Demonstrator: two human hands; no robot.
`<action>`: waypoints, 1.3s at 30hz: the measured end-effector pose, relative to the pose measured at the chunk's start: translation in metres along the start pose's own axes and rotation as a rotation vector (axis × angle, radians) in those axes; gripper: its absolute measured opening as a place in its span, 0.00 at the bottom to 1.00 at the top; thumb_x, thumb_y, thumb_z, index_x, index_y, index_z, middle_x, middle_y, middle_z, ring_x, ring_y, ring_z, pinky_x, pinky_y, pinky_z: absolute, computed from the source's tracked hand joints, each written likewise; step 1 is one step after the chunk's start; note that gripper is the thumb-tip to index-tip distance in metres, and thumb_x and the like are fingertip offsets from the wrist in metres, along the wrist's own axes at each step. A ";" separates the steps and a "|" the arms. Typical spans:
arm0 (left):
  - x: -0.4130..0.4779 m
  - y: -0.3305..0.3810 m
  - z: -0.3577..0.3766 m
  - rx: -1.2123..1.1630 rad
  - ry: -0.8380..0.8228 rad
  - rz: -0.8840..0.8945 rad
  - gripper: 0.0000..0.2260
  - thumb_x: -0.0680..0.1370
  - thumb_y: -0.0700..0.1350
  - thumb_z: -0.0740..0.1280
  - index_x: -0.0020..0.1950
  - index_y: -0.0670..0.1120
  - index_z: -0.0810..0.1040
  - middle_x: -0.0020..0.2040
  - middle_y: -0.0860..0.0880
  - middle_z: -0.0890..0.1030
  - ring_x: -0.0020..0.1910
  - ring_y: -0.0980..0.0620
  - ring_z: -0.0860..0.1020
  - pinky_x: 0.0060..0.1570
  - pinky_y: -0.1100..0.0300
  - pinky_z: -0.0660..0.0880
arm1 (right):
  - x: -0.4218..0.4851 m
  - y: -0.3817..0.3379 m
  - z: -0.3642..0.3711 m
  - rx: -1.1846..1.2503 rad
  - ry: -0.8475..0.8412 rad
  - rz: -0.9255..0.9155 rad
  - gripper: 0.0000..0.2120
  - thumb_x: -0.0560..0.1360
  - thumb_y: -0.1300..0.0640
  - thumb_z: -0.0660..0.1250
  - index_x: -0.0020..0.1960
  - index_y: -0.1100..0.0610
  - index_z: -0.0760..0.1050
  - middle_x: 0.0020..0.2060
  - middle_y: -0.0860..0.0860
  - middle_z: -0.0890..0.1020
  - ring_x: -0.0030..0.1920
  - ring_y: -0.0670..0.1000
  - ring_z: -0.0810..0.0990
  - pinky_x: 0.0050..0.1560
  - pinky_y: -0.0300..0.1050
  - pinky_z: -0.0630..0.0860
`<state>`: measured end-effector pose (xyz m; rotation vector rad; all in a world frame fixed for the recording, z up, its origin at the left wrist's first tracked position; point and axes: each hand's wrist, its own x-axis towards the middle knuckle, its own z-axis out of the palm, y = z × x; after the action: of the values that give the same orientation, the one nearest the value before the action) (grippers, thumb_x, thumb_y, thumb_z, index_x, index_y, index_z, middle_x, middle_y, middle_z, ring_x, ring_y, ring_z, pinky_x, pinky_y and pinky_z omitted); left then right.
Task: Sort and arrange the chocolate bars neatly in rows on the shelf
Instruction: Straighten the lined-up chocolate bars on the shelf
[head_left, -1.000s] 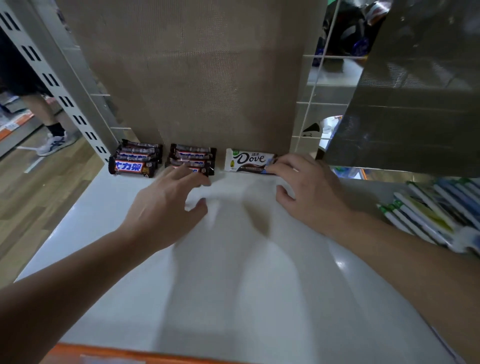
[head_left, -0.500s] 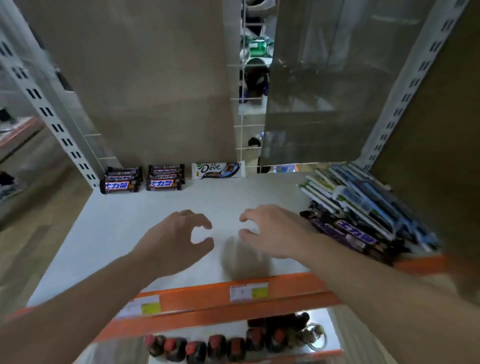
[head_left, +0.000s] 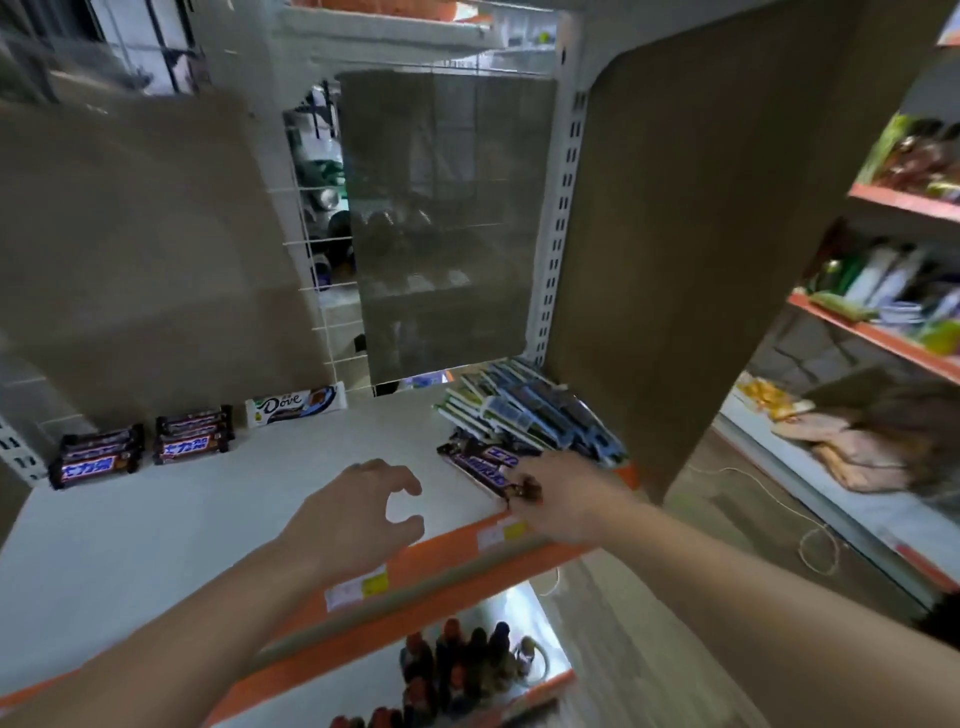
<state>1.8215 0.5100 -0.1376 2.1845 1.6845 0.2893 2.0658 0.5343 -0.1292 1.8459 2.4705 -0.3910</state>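
Loose dark bar (head_left: 480, 467) lies at front-R of shelf (head_left: 208, 519), long axis diag., back-L to near-R. Near end touches R hand (head_left: 569, 501); blur, can't tell if pinch is closed. L hand (head_left: 358, 512) open, empty, farther from bar.

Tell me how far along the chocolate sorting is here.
Done: the left stack, the middle stack and one Dove bar line the back. In hand: the right hand meets the end of a dark bar at the pile's front, grip blurred; the left hand hovers empty. Left: the mixed pile on the right.
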 end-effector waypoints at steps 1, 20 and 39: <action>0.007 0.009 0.004 0.002 -0.005 0.019 0.18 0.73 0.60 0.62 0.61 0.59 0.73 0.61 0.56 0.73 0.60 0.56 0.70 0.59 0.55 0.71 | -0.003 0.012 0.000 0.005 0.013 0.015 0.15 0.76 0.42 0.60 0.57 0.48 0.72 0.52 0.50 0.76 0.54 0.54 0.76 0.49 0.47 0.74; 0.095 0.039 0.069 0.082 -0.006 -0.162 0.18 0.76 0.52 0.64 0.66 0.55 0.70 0.61 0.54 0.72 0.60 0.53 0.71 0.56 0.55 0.73 | 0.061 0.077 0.040 0.117 0.220 -0.100 0.15 0.74 0.45 0.66 0.58 0.50 0.73 0.56 0.50 0.74 0.58 0.54 0.72 0.52 0.51 0.75; 0.065 -0.006 0.051 0.044 0.078 -0.027 0.24 0.75 0.58 0.65 0.69 0.58 0.65 0.61 0.58 0.70 0.62 0.57 0.69 0.56 0.58 0.73 | 0.062 0.058 0.061 0.194 0.222 -0.146 0.18 0.73 0.58 0.70 0.61 0.48 0.73 0.56 0.44 0.76 0.59 0.48 0.69 0.54 0.45 0.74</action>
<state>1.8529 0.5651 -0.1905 2.2065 1.7770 0.3372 2.0945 0.5941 -0.2098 1.8752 2.8195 -0.4709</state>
